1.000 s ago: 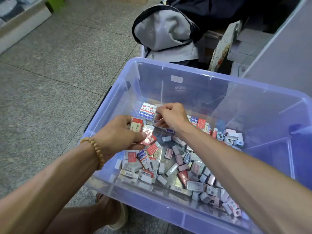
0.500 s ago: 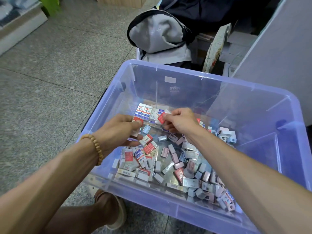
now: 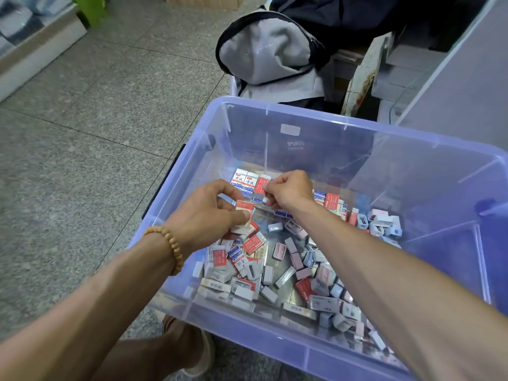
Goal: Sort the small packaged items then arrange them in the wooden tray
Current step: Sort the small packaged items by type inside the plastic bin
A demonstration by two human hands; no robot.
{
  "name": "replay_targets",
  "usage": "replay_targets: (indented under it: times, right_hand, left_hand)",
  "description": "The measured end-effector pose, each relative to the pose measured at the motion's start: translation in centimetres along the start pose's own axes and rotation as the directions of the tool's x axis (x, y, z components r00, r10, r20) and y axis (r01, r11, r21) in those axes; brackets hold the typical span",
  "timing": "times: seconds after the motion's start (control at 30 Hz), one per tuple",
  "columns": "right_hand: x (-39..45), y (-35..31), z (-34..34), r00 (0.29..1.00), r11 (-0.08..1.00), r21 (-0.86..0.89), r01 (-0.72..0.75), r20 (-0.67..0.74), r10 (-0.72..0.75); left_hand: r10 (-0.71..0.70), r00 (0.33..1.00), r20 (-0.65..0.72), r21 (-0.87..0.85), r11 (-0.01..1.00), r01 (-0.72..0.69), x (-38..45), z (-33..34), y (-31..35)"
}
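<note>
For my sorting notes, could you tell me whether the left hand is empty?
No, the left hand holds a red-topped packet over the plastic bin.

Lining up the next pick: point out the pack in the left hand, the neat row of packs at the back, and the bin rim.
red-topped pack (image 3: 244,206), head view, red top face.
back row (image 3: 244,180), head view, second pack's front.
bin rim (image 3: 302,112), head view, far edge.

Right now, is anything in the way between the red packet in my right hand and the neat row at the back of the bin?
Nothing visible. The right hand holds the red packet right beside the row; no loose packet lies between them.
</note>
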State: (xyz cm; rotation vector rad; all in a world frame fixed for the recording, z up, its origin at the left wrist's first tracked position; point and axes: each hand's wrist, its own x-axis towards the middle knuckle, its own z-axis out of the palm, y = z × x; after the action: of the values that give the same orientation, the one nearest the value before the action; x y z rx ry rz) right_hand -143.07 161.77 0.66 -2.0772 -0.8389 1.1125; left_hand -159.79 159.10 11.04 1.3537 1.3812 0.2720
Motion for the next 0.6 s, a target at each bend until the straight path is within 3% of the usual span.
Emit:
replay_targets:
  times: [0.27, 0.33, 0.47, 0.6]
  right_hand:
    - [-1.1, -0.6, -0.7, 0.997, 0.988, -0.132, 0.076, -0.009, -0.078]
    - [-2.6, -1.1, -1.8, 0.993, 0.994, -0.036, 0.106, 0.058, -0.103]
    - [-6.3, -1.5, -4.0, 0.896, 0.966, 0.259, 0.022, 0.424, -0.134]
    - [-6.8, -0.6, -5.8, 0.877, 0.929, 0.371, 0.01, 0.442, -0.186]
  left_hand:
    - [0.038, 0.998, -0.04, 0.022, 0.999, -0.037, 0.2, -0.2, 0.1]
    - [0.047, 0.997, -0.06, 0.018, 0.999, -0.046, 0.5, 0.0, 0.2]
    - [0.106, 0.993, -0.051, 0.048, 0.993, -0.104, 1.1, 1.1, 0.7]
    - [0.159, 0.987, -0.018, 0.079, 0.984, -0.157, 2.0, 2.3, 0.9]
